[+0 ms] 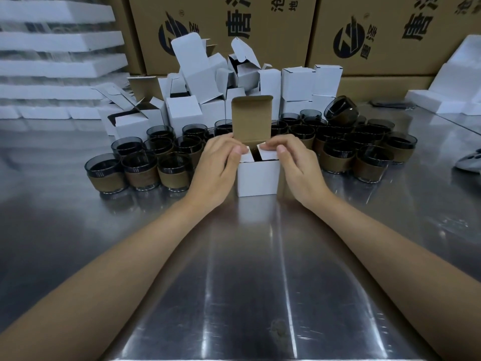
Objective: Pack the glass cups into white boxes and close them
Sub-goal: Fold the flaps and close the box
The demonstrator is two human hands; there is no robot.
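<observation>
A small white box (pixel 257 178) stands upright on the steel table (pixel 247 269) in front of me. Its brown-lined top lid (pixel 251 118) points straight up. My left hand (pixel 216 165) grips the box's left side and presses the left side flap down with its fingertips. My right hand (pixel 296 162) holds the right side and presses the right flap inward. A dark gap shows between the two flaps; what is inside is hidden. Several smoky glass cups with brown sleeves (pixel 141 168) stand in rows behind the box, left and right (pixel 369 162).
A heap of open white boxes (pixel 197 82) lies behind the cups, with a few shut ones (pixel 312 82) at the right. Big brown cartons (pixel 377 35) form the back wall. White foam trays are stacked at far left (pixel 59 66) and right (pixel 458 82).
</observation>
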